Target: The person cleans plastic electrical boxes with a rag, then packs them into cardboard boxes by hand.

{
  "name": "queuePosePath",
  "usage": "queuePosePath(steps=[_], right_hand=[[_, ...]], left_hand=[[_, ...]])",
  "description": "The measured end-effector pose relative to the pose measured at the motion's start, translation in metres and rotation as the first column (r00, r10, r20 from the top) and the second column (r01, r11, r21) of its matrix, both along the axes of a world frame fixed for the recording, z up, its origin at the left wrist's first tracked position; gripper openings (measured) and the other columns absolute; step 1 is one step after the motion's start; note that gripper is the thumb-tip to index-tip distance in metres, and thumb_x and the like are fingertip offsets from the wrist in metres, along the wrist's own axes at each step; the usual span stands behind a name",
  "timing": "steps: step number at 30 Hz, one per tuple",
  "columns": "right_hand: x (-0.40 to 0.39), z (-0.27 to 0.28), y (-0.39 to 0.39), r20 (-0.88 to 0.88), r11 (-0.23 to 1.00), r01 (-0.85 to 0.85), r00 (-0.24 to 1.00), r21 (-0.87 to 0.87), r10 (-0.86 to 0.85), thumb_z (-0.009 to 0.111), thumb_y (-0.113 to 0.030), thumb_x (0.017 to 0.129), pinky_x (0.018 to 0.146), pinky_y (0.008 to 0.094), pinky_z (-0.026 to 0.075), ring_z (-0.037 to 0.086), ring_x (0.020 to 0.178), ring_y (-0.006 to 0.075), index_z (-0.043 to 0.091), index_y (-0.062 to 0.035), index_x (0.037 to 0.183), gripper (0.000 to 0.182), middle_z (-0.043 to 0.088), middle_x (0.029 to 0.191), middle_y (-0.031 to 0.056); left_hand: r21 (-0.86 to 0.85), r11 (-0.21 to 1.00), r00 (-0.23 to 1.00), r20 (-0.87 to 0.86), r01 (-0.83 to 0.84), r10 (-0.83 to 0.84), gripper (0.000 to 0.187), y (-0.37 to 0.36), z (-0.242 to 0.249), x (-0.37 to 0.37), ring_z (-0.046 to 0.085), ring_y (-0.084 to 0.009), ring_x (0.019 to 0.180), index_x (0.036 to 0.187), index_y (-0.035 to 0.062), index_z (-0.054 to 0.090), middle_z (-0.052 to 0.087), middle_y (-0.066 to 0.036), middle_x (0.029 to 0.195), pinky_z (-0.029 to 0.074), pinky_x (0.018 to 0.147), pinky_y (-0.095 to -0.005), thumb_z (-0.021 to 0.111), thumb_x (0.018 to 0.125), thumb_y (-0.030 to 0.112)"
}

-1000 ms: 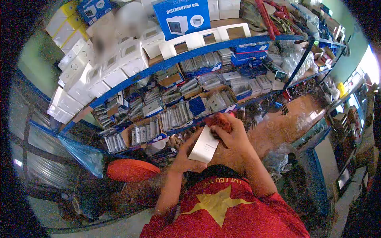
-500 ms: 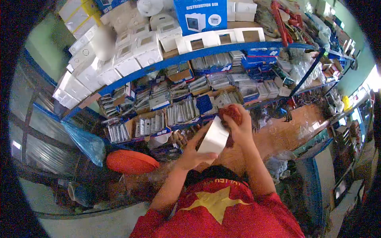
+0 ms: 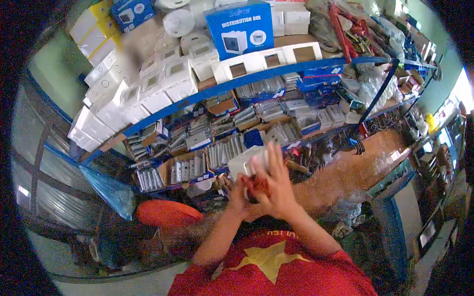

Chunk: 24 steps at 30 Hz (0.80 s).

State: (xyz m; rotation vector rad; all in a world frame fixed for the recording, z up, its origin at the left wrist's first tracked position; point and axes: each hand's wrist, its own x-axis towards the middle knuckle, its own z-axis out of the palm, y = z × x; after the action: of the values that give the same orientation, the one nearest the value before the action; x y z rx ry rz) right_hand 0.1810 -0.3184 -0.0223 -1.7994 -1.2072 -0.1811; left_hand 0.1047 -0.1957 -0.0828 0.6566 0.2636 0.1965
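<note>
In front of my chest a white box (image 3: 240, 162) is held up and tilted, blurred by motion. My left hand (image 3: 238, 200) grips it from below on the near left side, its fingers partly hidden. A crumpled red cloth (image 3: 258, 187) lies bunched between my two hands, against the near side of the box. My right hand (image 3: 277, 190) has the cloth under its palm and thumb. Its other fingers stretch up along the right side of the box.
A blue-edged shelf (image 3: 207, 90) carries white enclosure boxes (image 3: 177, 79) and a blue distribution box carton (image 3: 240, 32). Below, cartons of plastic-wrapped parts (image 3: 224, 150) stand in rows. An orange-red round object (image 3: 169, 213) is low on the left. Brown flooring (image 3: 340, 170) shows at right.
The white box has turned and shifted left and away from my body. My right hand and the red cloth have moved left and down, from its upper right to its near side.
</note>
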Motion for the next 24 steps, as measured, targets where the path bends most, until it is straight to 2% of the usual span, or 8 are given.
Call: queuePosePath(steps=[4,9,13,15,18,19,22,24], right_hand=[[0.042,0.018,0.015,-0.296,0.981,0.100,0.954,0.168,-0.047,0.057,-0.011,0.087,0.112,0.0492,0.020,0.014,0.141,0.0450,0.035,-0.0131,0.145,0.062,0.014,0.155,0.0222],[-0.011,-0.018,0.004,-0.096,0.999,-0.043,0.994,-0.010,0.042,0.045,-0.012,0.096,0.112,0.0429,0.022,0.016,0.143,0.0359,0.025,0.0025,0.145,0.055,0.018,0.152,0.0272],[0.034,-0.026,0.027,-0.491,0.897,0.059,0.851,0.439,0.184,0.037,-0.029,0.100,0.113,0.0413,0.020,0.020,0.141,0.0284,0.015,-0.0014,0.149,0.061,0.019,0.154,0.0182],[0.061,-0.013,0.034,-0.564,0.908,0.121,0.814,0.400,0.139,0.035,-0.040,0.101,0.114,0.0411,0.017,0.020,0.142,0.0272,0.017,-0.0019,0.149,0.064,0.017,0.156,0.0135],[0.025,-0.030,0.055,-0.561,0.901,0.065,0.801,0.430,0.210,0.035,-0.041,0.100,0.115,0.0416,0.013,0.016,0.143,0.0279,0.022,-0.0007,0.148,0.064,0.015,0.156,0.0155],[0.003,-0.024,0.053,-0.470,0.944,-0.030,0.862,0.327,0.190,0.035,-0.039,0.100,0.115,0.0404,0.011,0.013,0.144,0.0285,0.022,0.0008,0.147,0.063,0.015,0.156,0.0169],[-0.036,-0.093,0.063,-0.720,0.938,-0.282,0.608,0.199,0.335,0.040,-0.007,0.095,0.111,0.0397,0.025,0.030,0.136,0.0284,0.017,0.0018,0.147,0.058,0.027,0.149,0.0203],[-0.061,-0.100,0.081,-0.583,0.862,-0.500,0.675,0.089,0.452,0.038,0.000,0.094,0.110,0.0372,0.027,0.031,0.135,0.0266,0.019,0.0008,0.147,0.057,0.029,0.148,0.0204]], left_hand=[[0.054,0.998,0.994,-0.110,0.028,-0.022,0.060,-0.017,-0.005,-0.003,0.053,-0.0208,0.116,0.136,0.0110,0.042,0.055,-0.006,0.127,0.041,0.100,-0.0394,0.050,0.093,0.051],[0.022,0.979,0.973,-0.113,-0.203,0.204,0.060,-0.006,0.017,0.000,0.057,-0.0169,0.107,0.131,0.0078,0.048,0.060,-0.004,0.119,0.045,0.092,-0.0324,0.060,0.088,0.048],[0.242,0.968,0.997,-0.064,0.063,-0.049,0.067,0.006,0.033,-0.003,0.056,-0.0141,0.099,0.133,0.0086,0.045,0.059,-0.002,0.112,0.046,0.085,-0.0321,0.073,0.081,0.040],[0.508,0.861,0.998,-0.045,-0.014,0.043,0.079,-0.006,0.072,-0.005,0.057,-0.0204,0.105,0.135,0.0084,0.043,0.060,-0.005,0.116,0.044,0.092,-0.0362,0.074,0.075,0.050],[0.453,0.865,0.970,-0.008,-0.214,0.244,0.076,0.003,0.081,-0.014,0.056,-0.0178,0.102,0.131,0.0052,0.047,0.060,-0.006,0.114,0.044,0.088,-0.0333,0.074,0.074,0.049],[0.406,0.884,0.966,-0.008,-0.233,0.259,0.076,0.014,0.080,-0.020,0.056,-0.0174,0.101,0.130,0.0045,0.048,0.060,-0.006,0.114,0.044,0.088,-0.0331,0.074,0.074,0.048],[0.574,0.749,0.928,0.055,-0.331,0.368,0.077,0.054,0.081,-0.045,0.053,-0.0167,0.108,0.135,0.0047,0.043,0.057,-0.007,0.120,0.043,0.091,-0.0319,0.075,0.077,0.042],[0.567,0.706,0.894,0.138,-0.425,0.427,0.081,0.077,0.086,-0.071,0.050,-0.0172,0.114,0.141,0.0047,0.036,0.054,-0.009,0.125,0.041,0.095,-0.0316,0.074,0.079,0.040]])
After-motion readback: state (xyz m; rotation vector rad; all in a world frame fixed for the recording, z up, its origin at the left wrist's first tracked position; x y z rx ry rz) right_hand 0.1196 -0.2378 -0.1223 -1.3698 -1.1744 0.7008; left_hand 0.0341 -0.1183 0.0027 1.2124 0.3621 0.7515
